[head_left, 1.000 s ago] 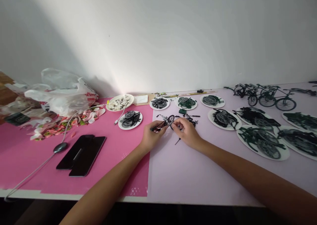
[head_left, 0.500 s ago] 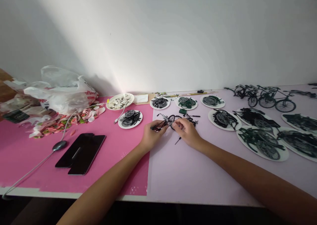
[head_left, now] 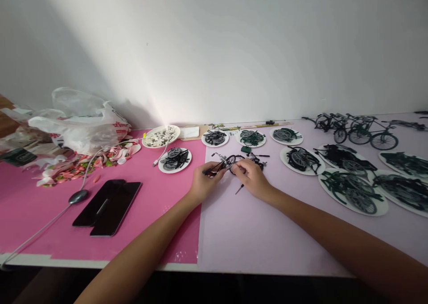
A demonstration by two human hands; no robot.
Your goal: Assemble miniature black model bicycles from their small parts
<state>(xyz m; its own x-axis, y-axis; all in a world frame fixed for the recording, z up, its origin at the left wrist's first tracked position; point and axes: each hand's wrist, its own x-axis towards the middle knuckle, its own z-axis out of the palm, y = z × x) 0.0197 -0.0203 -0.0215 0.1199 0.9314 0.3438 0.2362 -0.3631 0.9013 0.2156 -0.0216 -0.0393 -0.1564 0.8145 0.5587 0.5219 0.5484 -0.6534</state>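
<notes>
Between left hand and right hand, bicycle model crosswise, handlebar leftward.

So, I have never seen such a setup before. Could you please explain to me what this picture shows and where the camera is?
There is no machine here, only a person's bare left hand and right hand. The camera is worn on the head, looking forward and down, so the arms reach in from the bottom. The left hand holds a small model bicycle; the right hand is close against it. The pink and lilac table bears plates of bicycle parts, a plastic bag, two dark phones and, far right, standing model bicycles.
</notes>
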